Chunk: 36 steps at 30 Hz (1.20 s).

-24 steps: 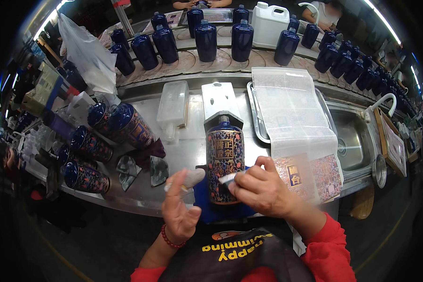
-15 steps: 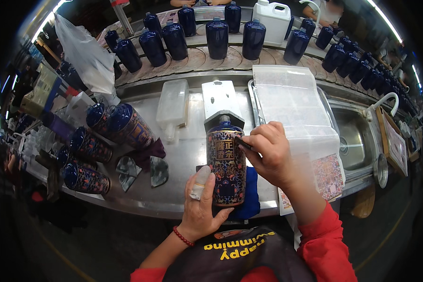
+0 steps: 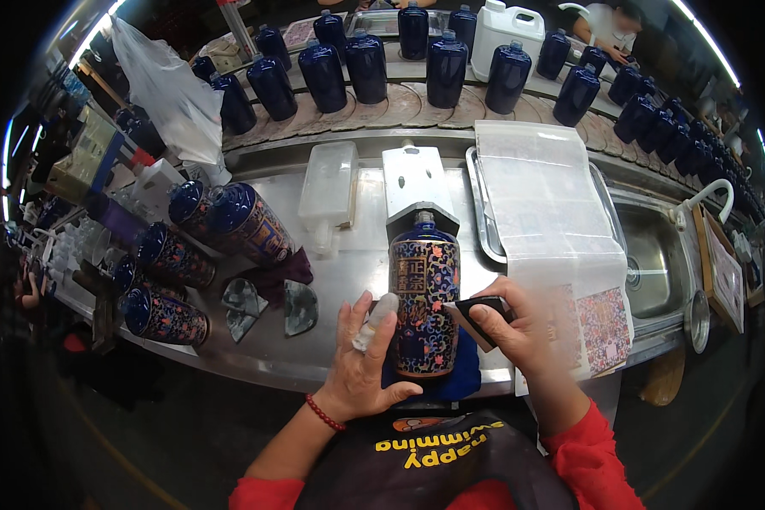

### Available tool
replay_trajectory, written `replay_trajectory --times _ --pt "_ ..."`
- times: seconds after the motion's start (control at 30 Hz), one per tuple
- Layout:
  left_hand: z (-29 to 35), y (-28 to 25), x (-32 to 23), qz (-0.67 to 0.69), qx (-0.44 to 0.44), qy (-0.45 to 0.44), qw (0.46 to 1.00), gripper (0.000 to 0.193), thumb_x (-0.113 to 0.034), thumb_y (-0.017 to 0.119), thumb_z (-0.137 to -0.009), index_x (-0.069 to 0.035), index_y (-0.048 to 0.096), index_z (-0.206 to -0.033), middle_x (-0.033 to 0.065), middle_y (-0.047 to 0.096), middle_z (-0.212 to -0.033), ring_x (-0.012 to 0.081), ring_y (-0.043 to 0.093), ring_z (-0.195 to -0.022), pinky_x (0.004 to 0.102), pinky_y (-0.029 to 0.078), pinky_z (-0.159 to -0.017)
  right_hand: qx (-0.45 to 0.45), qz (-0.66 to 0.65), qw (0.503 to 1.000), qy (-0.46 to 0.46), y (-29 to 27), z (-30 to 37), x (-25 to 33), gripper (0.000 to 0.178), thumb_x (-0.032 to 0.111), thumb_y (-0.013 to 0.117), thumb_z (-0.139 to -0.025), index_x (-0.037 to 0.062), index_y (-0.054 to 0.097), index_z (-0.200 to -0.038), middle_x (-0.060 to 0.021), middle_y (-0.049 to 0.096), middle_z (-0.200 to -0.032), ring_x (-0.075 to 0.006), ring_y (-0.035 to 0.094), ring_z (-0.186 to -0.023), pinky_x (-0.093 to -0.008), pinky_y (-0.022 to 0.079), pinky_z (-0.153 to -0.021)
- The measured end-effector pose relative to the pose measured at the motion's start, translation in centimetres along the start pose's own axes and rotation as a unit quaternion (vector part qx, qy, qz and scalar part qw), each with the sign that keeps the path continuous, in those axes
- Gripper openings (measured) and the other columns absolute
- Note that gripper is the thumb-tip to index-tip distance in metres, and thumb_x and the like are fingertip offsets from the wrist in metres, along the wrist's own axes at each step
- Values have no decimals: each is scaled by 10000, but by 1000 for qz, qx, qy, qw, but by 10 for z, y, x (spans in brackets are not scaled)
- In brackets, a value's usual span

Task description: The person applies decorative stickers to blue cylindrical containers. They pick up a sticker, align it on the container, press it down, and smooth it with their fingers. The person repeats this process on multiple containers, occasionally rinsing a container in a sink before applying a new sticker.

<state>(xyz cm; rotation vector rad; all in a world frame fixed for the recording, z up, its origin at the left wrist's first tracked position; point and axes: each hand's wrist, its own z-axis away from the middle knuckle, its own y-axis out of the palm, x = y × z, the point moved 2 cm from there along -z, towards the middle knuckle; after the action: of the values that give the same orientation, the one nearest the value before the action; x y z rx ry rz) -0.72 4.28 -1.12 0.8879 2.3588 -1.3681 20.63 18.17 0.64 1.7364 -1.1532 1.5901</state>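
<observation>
The left hand (image 3: 357, 365), fingers spread and unclenched, lies just beside a dark-blue, floral-patterned bottle (image 3: 427, 314) resting on blue cloth (image 3: 466, 374), the right hand (image 3: 518, 338) pinching a flat black tool (image 3: 470, 318) at its right side, with plain glossy blue bottles (image 3: 446, 72) standing beyond.
</observation>
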Motion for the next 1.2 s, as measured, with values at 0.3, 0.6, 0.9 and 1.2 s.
replay_trajectory --times 0.3,0.6,0.9,1.2 --pt "-19 -13 -21 -160 119 130 971 726 -687 595 -902 -201 574 -1441 36 669 -1328 303 378 -1453 604 40 -1254 -15 -12 998 56 -1 9 -15 155 169 736 -934 33 681 -980 -14 648 -839 -94 610 -766 -261 463 -685" --pt "20 2 -12 -58 -54 -31 996 839 -366 800 -811 -38 428 -1488 235 494 -1420 442 396 -1334 665 191 -1175 147 214 935 -240 28 -82 58 189 127 793 -816 78 677 -957 -80 632 -823 -273 587 -767 -390 422 -785" --pt "25 -11 17 -70 -51 -87 992 876 -557 700 -896 44 459 -1486 217 598 -1352 401 501 -1287 686 173 -1171 155 244 925 -248 60 -89 69 128 125 748 -837 125 655 -926 -39 575 -831 -249 567 -726 -403 401 -753" --pt "31 -8 20 -47 -16 -89 995 869 -560 657 -931 86 449 -1473 225 587 -1382 412 487 -1319 694 150 -1169 144 165 945 -242 53 -70 60 128 149 746 -812 96 678 -906 -53 568 -767 -222 587 -711 -380 432 -742"
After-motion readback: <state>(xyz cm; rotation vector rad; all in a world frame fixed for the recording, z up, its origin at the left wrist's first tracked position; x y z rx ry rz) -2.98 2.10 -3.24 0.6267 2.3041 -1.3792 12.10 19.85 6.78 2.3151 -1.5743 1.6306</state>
